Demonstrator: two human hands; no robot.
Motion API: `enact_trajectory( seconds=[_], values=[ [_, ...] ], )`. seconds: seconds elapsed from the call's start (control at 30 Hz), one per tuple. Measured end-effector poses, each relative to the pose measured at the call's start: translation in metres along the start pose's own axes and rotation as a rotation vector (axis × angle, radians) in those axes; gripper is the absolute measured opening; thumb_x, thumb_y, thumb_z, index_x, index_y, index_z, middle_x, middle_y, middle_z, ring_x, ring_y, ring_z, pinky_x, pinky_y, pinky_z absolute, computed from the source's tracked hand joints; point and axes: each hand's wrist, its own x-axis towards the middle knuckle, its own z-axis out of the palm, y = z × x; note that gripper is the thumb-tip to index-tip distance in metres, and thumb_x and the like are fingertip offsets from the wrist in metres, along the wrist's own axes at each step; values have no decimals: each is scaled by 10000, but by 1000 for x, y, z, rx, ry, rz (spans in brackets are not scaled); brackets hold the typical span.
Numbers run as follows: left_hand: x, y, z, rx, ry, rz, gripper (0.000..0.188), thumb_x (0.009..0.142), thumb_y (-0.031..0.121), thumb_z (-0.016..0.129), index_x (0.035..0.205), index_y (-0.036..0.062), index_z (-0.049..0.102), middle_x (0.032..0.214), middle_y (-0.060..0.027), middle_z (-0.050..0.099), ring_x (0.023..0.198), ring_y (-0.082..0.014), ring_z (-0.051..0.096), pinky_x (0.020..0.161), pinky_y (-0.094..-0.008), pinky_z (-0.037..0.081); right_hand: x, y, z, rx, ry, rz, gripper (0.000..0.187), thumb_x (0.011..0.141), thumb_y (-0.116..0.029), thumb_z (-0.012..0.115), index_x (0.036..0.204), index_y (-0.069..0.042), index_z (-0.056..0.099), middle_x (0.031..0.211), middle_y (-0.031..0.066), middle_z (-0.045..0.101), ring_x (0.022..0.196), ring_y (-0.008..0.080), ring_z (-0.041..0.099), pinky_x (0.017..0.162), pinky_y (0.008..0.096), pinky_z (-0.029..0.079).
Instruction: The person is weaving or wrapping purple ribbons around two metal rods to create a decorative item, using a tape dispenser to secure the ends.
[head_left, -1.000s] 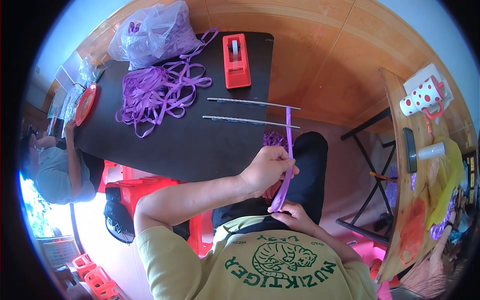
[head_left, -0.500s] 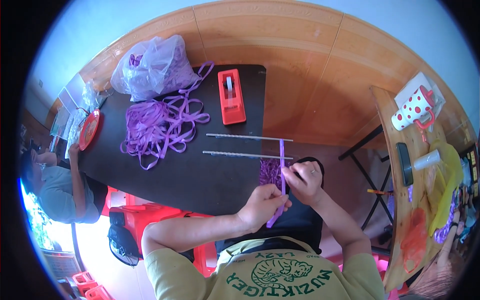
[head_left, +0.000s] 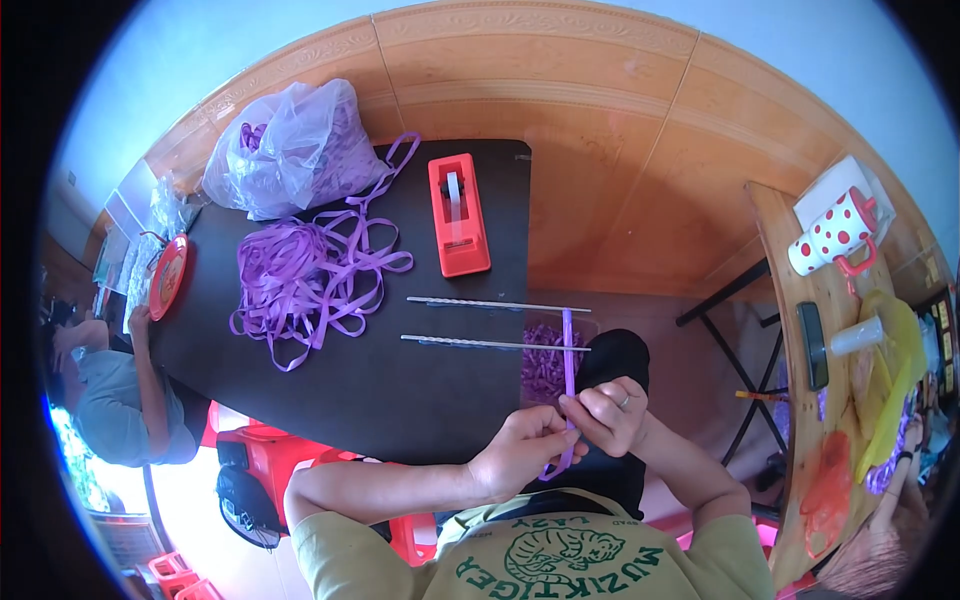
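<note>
Two thin metal chopsticks (head_left: pixel 470 343) lie parallel on the dark table, their plain ends jutting past its right edge. Over these ends runs a purple ribbon (head_left: pixel 569 375), stretched toward me. My left hand (head_left: pixel 525 448) pinches its lower part, where the tail curls below the fingers. Just right of it, my right hand (head_left: pixel 611 414), a ring on one finger, is closed on the same ribbon. The fingertips of both hands are almost together. Under the chopstick ends, a container of purple ribbon pieces (head_left: pixel 548 372) shows beside the table edge.
A heap of loose purple ribbon (head_left: pixel 300 275) leads to a stuffed plastic bag (head_left: pixel 290 150). A red tape dispenser (head_left: pixel 462 255) stands right of them. At left a person holds a red plate (head_left: pixel 168 277). On a wooden table (head_left: pixel 790 235) at right are a dotted tumbler (head_left: pixel 832 232) and a phone (head_left: pixel 812 345).
Both hands have come closer to my body along the ribbon. Its hanging tail, straight before, now bends into a curl under the left hand. The whole view has shifted slightly.
</note>
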Motion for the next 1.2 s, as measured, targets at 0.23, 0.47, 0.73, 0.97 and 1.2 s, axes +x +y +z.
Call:
enact_trajectory(
  seconds=[0.23,0.47,0.73,0.97,1.2],
  values=[
    [-5,-2,6,-40,9,14,132,954,106,519,890,-6,546,869,-112,642,721,-89,576,617,-223,468,-2,-5,-5,1,-18,11,400,522,-196,620,884,-47,704,809,34,543,629,144,498,520,251,353],
    [-31,12,16,44,-77,48,157,960,68,491,1086,-23,517,1065,-120,617,919,-107,573,822,-244,463,23,-2,-13,166,21,138,314,599,-117,722,902,-41,690,839,52,562,621,166,519,520,283,357],
    [-74,-21,6,372,-394,37,507,978,124,464,1429,-1,267,1386,-114,371,1190,-159,434,995,-298,373,71,53,0,804,106,641,140,835,48,494,915,46,609,834,113,553,650,154,513,585,258,406],
    [-45,-78,-26,358,-352,-17,428,981,208,480,1351,1,426,1318,-109,431,1185,-145,441,977,-276,361,48,109,58,1215,54,1289,133,916,-109,570,880,-24,665,792,1,636,705,49,522,624,215,417],
    [36,-138,-50,560,214,310,268,937,131,548,1179,17,566,1001,-70,603,872,-109,574,774,-236,451,20,119,90,1345,-7,1652,99,882,-104,588,859,-55,671,783,6,651,659,75,549,555,214,397]
  ],
)
